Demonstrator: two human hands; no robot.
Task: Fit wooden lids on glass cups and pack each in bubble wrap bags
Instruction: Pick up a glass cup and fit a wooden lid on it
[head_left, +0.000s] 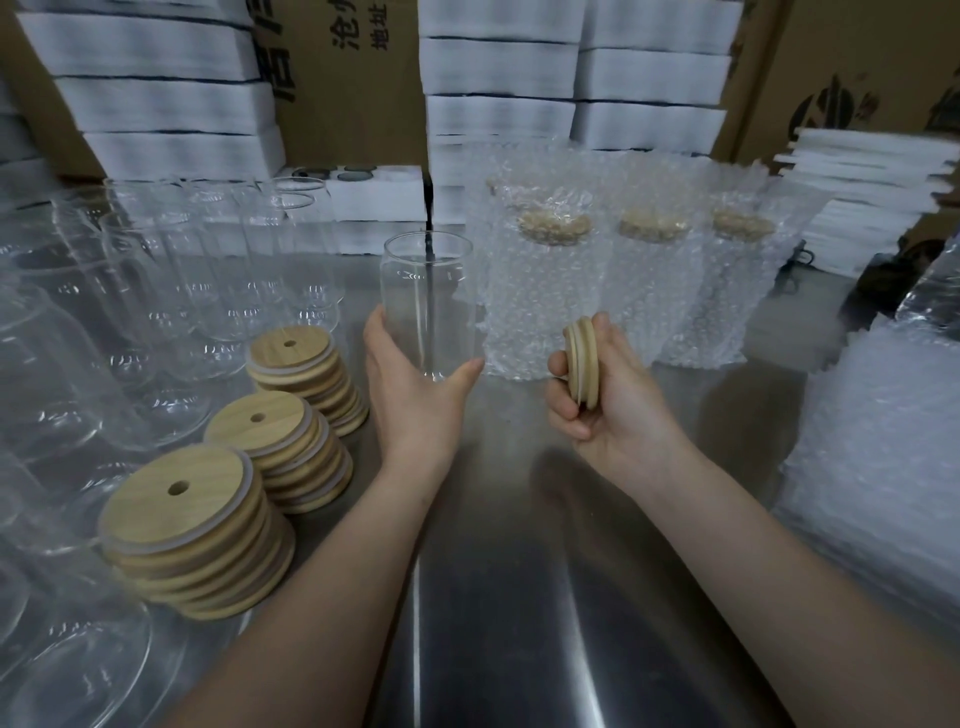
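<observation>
My left hand (410, 395) gripped the clear cylindrical glass cup (423, 291) near its base, long axis vertical, mouth up. At its four o'clock, my right hand's (618, 405) curled fingers clasped a round wooden lid (583, 361) on edge, faces sideways.

Glass cups (41, 364) blurred, cut by left edge, wrapped lids (556, 226) dim behind bubble wrap bags (550, 301), carton print (358, 31) cropped at top

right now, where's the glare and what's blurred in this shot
Head view: a bright glare streak runs down the steel table; the left cups smear with blur and wide-angle stretch; the held cup and lid are sharp.
</observation>
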